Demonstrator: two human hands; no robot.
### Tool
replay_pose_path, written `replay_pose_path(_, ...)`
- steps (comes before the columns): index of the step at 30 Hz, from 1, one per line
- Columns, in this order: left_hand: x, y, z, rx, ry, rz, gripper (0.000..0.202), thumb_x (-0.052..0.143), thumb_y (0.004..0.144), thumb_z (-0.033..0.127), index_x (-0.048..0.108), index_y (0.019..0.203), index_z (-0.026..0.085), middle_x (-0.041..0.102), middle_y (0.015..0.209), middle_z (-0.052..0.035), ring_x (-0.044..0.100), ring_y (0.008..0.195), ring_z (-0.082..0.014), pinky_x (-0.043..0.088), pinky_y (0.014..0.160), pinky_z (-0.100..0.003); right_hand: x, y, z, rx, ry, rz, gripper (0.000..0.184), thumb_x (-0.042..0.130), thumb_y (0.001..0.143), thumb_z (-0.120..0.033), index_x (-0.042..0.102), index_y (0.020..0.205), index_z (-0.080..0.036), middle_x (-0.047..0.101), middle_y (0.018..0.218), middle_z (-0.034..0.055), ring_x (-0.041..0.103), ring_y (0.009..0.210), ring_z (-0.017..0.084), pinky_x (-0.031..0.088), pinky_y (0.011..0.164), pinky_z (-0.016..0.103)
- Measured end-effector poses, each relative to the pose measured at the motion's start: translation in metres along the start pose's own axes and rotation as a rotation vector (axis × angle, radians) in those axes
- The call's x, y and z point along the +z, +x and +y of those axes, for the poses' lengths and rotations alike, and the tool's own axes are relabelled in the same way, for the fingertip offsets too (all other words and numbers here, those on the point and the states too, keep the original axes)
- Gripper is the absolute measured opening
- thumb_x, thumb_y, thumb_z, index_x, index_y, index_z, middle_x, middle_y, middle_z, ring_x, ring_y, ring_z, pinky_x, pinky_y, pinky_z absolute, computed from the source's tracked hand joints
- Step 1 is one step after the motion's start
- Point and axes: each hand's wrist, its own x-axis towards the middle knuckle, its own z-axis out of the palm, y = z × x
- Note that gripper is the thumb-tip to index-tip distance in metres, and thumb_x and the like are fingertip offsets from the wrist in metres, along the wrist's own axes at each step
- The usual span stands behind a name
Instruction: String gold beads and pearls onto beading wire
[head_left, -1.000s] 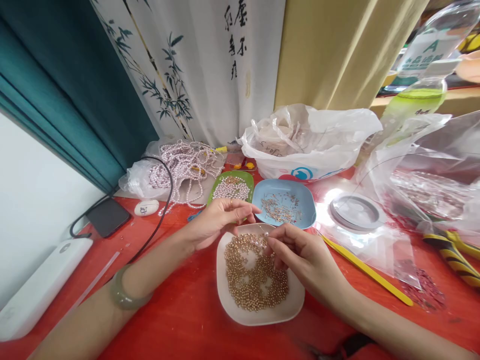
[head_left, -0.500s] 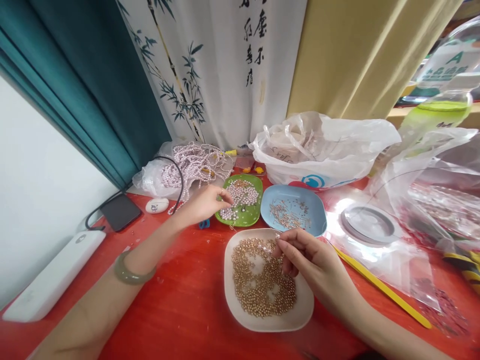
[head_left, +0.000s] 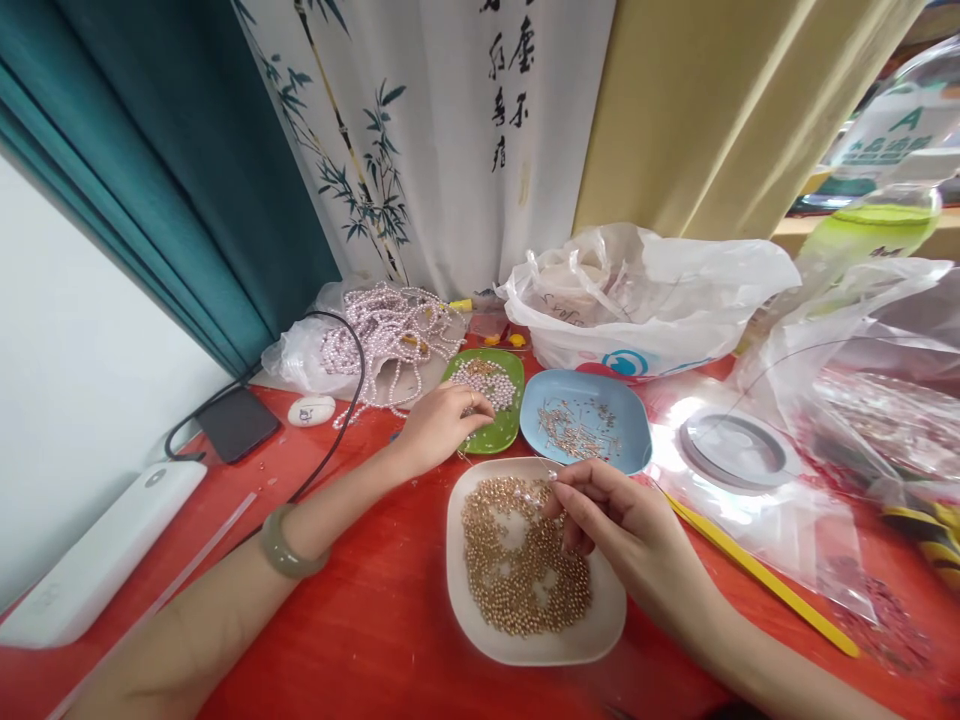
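Note:
My left hand (head_left: 448, 425), a ring on one finger, reaches over the left part of a green plate (head_left: 512, 430) of pale pink pearl beads (head_left: 491, 380). Its fingertips are pinched together, and whatever they hold is too small to make out. My right hand (head_left: 604, 510) is above the right rim of a white dish (head_left: 463, 605) full of small gold beads (head_left: 517, 580). Thumb and forefinger there are closed on a thin beading thread, with a few pale beads (head_left: 531, 497) hanging from it over the dish.
Beside the green plate, a blue plate (head_left: 637, 440) holds metal pins. A yellow stick (head_left: 765, 575) lies right of my right hand, near a wire coil (head_left: 739, 450). Behind are a plastic bag (head_left: 652, 320) and pearl strands (head_left: 375, 330). A black cable (head_left: 352, 400) crosses the left side.
My left hand has shifted right and slightly nearer across the green plate, and its forearm has followed. My right hand stays in nearly the same place, still pinching the thread.

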Motion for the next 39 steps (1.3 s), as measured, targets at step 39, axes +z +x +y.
replay_pose_path(39,0.015,-0.019,0.037,-0.402,-1.092,-0.257,0.013,0.071,0.059,0.013,0.065,0.071,0.013,0.063,0.062,0.0008,0.054,0.053,-0.0059,0.039,0.052,-0.019,0.001,-0.001,-0.006,0.021,0.034,0.028,0.015,0.045,0.078,-0.026,0.048,0.066,-0.018,0.053,0.052,-0.0029,0.045,0.043,0.007,0.037,0.043,0.021)
